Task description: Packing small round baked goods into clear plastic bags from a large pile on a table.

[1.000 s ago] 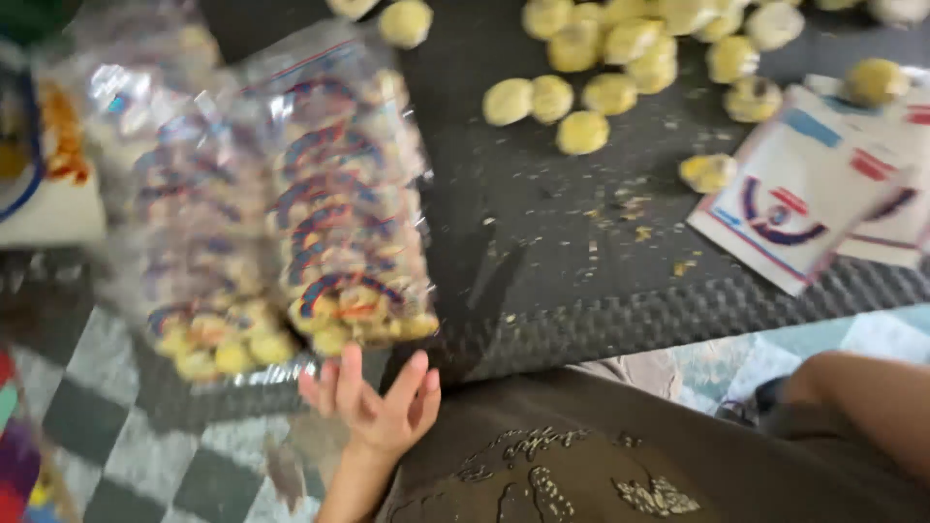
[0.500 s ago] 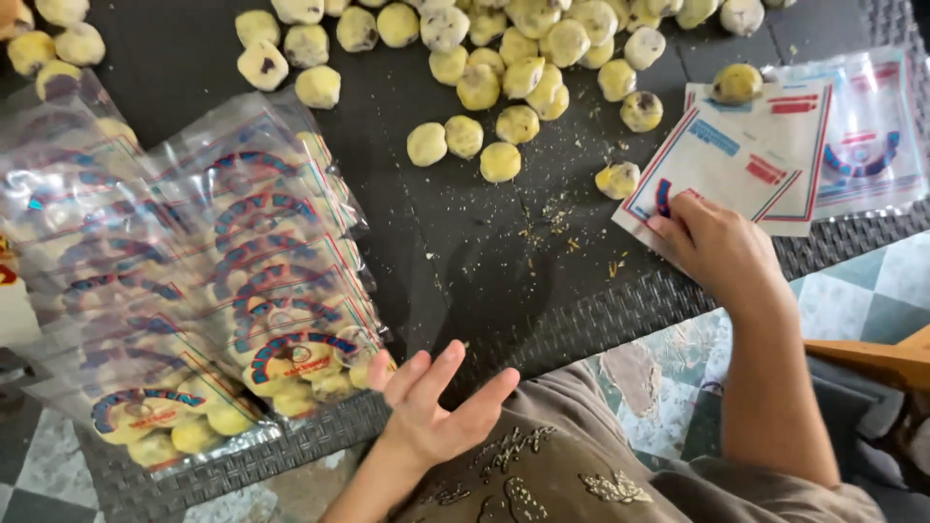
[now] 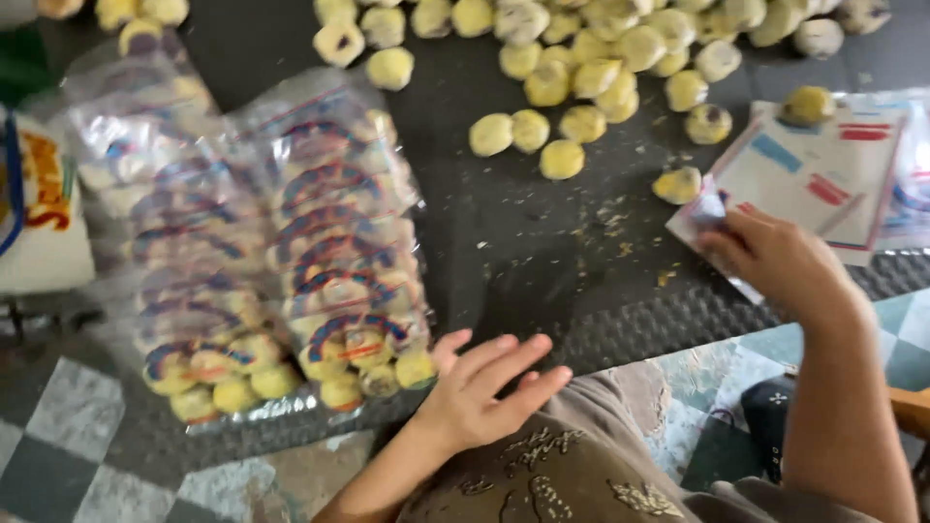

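Note:
My left hand (image 3: 484,387) hovers open, palm down, at the near edge of the dark mat (image 3: 504,252), just right of the rows of filled clear bags of yellow cookies (image 3: 339,261). Fingers of my right hand (image 3: 775,257) rest on the near corner of a stack of empty flat printed bags (image 3: 823,179) at the right; whether they grip it I cannot tell. Loose round yellow cookies (image 3: 562,107) lie scattered across the far part of the mat.
A second row of filled bags (image 3: 184,271) lies left of the first. A white printed bag (image 3: 39,213) sits at the far left. Crumbs (image 3: 610,223) dot the mat's middle. A checkered tiled floor (image 3: 58,436) shows below the mat.
My right hand came into view and reached onto the stack of empty bags. My left hand stayed open near the filled bags, drifting slightly right. The view shifted.

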